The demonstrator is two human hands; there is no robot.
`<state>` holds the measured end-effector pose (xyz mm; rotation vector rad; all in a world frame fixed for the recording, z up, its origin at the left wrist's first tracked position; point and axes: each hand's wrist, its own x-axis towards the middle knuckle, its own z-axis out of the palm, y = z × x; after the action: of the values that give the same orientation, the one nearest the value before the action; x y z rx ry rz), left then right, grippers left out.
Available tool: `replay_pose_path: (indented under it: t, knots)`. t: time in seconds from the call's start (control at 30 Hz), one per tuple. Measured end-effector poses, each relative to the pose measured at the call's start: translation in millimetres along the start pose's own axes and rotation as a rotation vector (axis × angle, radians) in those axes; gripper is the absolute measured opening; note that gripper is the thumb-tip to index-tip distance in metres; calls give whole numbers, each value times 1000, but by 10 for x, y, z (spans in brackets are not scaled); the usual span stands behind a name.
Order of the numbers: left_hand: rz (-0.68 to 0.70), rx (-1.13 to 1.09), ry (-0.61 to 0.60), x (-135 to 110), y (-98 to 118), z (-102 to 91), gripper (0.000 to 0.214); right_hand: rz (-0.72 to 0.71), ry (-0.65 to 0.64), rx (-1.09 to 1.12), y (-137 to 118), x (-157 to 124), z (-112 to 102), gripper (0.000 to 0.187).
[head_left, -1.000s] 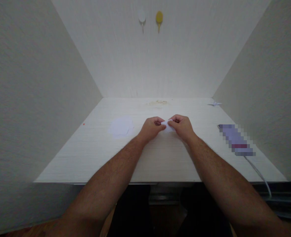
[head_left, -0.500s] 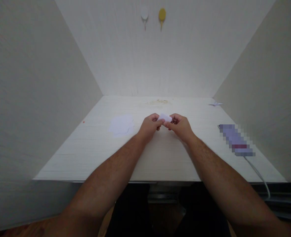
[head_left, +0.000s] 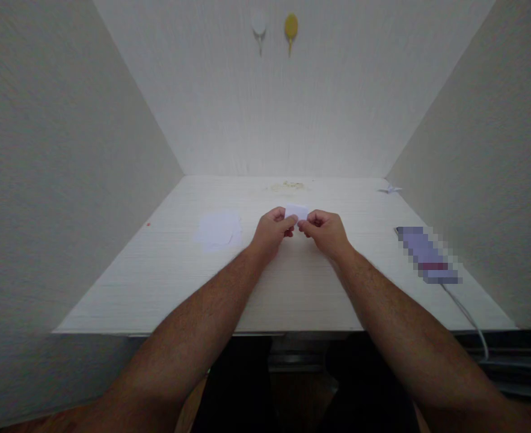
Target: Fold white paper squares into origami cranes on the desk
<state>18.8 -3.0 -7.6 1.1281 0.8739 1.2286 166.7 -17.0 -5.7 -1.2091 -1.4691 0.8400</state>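
Note:
A small folded piece of white paper (head_left: 296, 211) is pinched between both my hands just above the middle of the white table (head_left: 292, 288). My left hand (head_left: 272, 231) grips its left lower edge with thumb and curled fingers. My right hand (head_left: 325, 231) pinches the right lower edge the same way. The paper stands up above my fingertips, its top edge level.
A stack of white paper sheets (head_left: 217, 230) lies left of my hands. A blurred-out flat device (head_left: 427, 254) with a white cable (head_left: 466, 314) lies at the right. A small folded paper figure (head_left: 390, 189) sits far right, a stain (head_left: 287, 186) at the back. Walls close in on three sides.
The paper was pressed low against the table between my hands; both hands have lifted it and turned it upright, moving slightly away from me.

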Motion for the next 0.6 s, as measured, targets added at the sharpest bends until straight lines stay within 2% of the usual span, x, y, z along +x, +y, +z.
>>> replay_pose_path:
  t: [0.2, 0.37, 0.6]
  knots:
    - [26, 18, 22, 19, -6, -30, 27, -3, -37, -4, 0, -3, -2, 25]
    - [2, -4, 4, 20, 7, -45, 26, -9, 16, 33, -13, -11, 2, 23]
    - [40, 70, -11, 9, 3, -38, 24, -10, 68, 158, 11, 2, -1, 23]
